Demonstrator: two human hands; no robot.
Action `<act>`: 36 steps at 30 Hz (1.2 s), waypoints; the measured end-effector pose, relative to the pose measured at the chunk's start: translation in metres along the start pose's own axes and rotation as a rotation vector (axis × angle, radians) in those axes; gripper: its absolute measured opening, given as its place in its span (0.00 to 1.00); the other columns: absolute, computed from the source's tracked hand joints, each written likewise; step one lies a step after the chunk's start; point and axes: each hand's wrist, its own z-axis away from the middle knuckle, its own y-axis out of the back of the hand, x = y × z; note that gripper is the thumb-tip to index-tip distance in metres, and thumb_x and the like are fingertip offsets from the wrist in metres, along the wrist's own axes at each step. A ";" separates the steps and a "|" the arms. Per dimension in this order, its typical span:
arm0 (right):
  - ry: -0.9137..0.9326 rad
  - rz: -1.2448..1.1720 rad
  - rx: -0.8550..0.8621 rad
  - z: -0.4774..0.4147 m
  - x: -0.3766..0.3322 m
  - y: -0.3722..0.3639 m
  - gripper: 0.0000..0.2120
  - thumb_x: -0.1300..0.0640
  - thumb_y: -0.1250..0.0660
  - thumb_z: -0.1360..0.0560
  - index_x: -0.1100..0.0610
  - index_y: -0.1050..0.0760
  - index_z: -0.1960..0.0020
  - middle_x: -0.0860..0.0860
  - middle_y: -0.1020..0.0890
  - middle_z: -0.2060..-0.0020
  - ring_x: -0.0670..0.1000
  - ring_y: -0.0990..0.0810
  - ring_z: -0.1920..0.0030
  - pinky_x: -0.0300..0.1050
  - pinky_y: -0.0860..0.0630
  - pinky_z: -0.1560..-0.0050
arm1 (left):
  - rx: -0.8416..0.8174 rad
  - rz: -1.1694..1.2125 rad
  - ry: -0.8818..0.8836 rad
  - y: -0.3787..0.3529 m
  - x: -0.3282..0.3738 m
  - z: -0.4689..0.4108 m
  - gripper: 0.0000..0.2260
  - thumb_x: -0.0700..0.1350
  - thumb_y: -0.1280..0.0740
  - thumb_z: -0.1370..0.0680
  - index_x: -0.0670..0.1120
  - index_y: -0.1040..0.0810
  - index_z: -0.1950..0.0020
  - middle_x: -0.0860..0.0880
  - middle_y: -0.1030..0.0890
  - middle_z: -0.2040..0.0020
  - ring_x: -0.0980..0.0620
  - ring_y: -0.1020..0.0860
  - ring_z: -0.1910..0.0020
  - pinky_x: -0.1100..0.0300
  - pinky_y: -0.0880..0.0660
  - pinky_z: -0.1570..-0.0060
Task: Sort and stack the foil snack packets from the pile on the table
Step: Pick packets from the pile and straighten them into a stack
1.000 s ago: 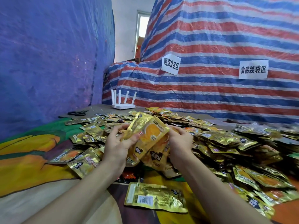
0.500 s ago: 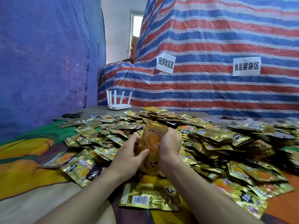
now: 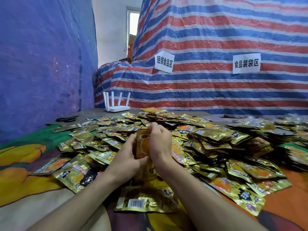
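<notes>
Left hand (image 3: pixel 128 157) and right hand (image 3: pixel 160 144), fingers curled, around upright packet stack (image 3: pixel 142 147) above pile (image 3: pixel 208 144).

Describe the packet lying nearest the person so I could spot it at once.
Start at the big pile of gold packets, then find the left hand and right hand gripping a small upright stack. Just below them, nearest the person, one packet lies flat; unlike its neighbours, it shows a white barcode.
</notes>
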 end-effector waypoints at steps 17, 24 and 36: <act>0.132 0.261 -0.055 -0.007 -0.013 0.082 0.17 0.39 0.39 0.20 0.51 0.24 0.44 0.42 0.21 0.54 0.43 0.21 0.52 0.35 0.27 0.58 | 0.135 0.080 0.054 -0.062 0.024 -0.011 0.18 0.26 0.35 0.25 0.47 0.29 0.44 0.47 0.18 0.57 0.56 0.17 0.61 0.63 0.22 0.64; 0.038 0.921 -0.071 0.010 -0.034 0.208 0.05 0.50 0.32 0.23 0.51 0.21 0.53 0.48 0.17 0.57 0.50 0.19 0.58 0.48 0.21 0.56 | 0.030 0.009 0.099 -0.057 0.022 -0.001 0.19 0.27 0.32 0.26 0.41 0.29 0.38 0.39 0.19 0.52 0.40 0.20 0.53 0.47 0.24 0.51; -0.261 1.784 0.165 0.022 -0.012 0.340 0.02 0.59 0.40 0.23 0.53 0.32 0.51 0.52 0.21 0.50 0.58 0.19 0.45 0.46 0.29 0.57 | -0.010 0.118 0.127 -0.060 0.026 0.002 0.25 0.38 0.27 0.38 0.45 0.25 0.42 0.40 0.18 0.55 0.40 0.19 0.53 0.50 0.23 0.55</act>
